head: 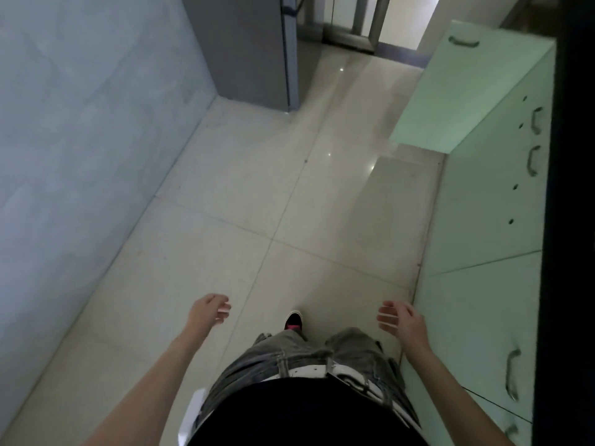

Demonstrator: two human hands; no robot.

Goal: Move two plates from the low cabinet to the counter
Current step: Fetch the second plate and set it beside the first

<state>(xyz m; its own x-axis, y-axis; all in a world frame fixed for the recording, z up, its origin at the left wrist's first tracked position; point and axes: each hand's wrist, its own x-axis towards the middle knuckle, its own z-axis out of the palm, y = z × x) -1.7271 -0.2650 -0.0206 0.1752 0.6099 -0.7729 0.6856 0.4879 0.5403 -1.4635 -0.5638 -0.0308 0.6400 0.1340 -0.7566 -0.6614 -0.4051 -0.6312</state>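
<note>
A row of pale green low cabinets [483, 220] runs along the right side, under a dark counter edge [570, 188]. One cabinet door [457, 91] stands swung open into the walkway further ahead. No plates are in view. My left hand [209, 312] hangs over the floor with fingers loosely apart and nothing in it. My right hand [399, 320] is also empty with fingers apart, close beside a shut cabinet front.
A grey tiled wall [80, 156] lines the left side. A grey fridge [248, 49] stands ahead on the left, with a doorway [351, 24] beyond. Shiny beige floor tiles [273, 204] stretch between wall and cabinets. My foot in a dark shoe [293, 320] is below.
</note>
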